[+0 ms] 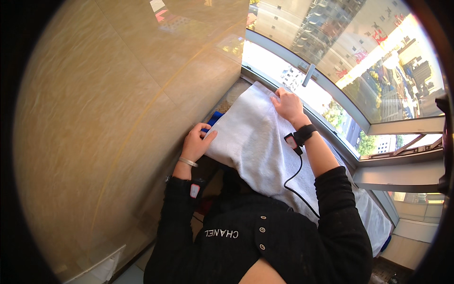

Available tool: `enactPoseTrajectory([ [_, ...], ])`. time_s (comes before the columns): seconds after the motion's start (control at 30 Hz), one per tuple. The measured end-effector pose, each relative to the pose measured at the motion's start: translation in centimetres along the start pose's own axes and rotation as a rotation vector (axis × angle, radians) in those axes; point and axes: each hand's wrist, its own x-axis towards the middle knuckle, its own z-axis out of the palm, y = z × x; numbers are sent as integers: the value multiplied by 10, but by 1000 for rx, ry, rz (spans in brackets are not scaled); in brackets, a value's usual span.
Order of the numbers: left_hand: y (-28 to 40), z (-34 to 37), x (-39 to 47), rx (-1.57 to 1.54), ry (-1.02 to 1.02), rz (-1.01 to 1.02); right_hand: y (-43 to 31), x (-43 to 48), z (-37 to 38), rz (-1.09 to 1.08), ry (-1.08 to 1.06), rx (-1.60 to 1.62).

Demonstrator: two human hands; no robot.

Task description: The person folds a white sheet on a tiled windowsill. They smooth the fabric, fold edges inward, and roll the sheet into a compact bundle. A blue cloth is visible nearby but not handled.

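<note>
A large white textured cloth (pixel 244 127) lies spread in front of me along the windowsill, with soft folds through its middle. My left hand (pixel 198 142) grips its left edge, thumb on top and fingers partly hidden beyond the edge. Close to those fingers, a piece of blue fabric (pixel 215 120) sticks out from beneath the cloth. At the window side, my right hand (pixel 289 105) holds the cloth's far edge, fingers curled over it and thumb lying on top. What supports the cloth is mostly covered.
A glossy beige tiled wall (pixel 117 106) rises close on the left. Beyond the cloth is a metal-framed window with a handle (pixel 309 75) and an opened lower section. A black cable (pixel 296 188) hangs from the band on my right wrist across the cloth.
</note>
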Motion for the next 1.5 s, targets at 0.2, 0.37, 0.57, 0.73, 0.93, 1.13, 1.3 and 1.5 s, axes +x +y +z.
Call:
enactPoseTrajectory([
  [0.2,-14,-12,-29,-331,-87,-112,30,-23,-13,80,-21,161],
  [0.37,-13,-10,-38,-441,-64,-188,37,-33,-15,83,-57,125],
  [0.57,-23,-9,-35,-497,24,-136,32,-24,-7,104,128,-83],
  [0.73,-30,-4,-35,-466,132,-168,26,-23,-6,112,166,-145],
  [0.93,-21,2,-45,-640,147,-270,45,-45,-30,116,17,8],
  [1.13,-6,9,-60,-690,105,-344,64,-76,-37,144,19,-37],
  [1.3,-8,16,-56,-672,157,-245,63,-75,-23,118,106,-146],
  [1.5,-4,13,-49,-466,196,-147,60,-74,-29,142,90,-149],
])
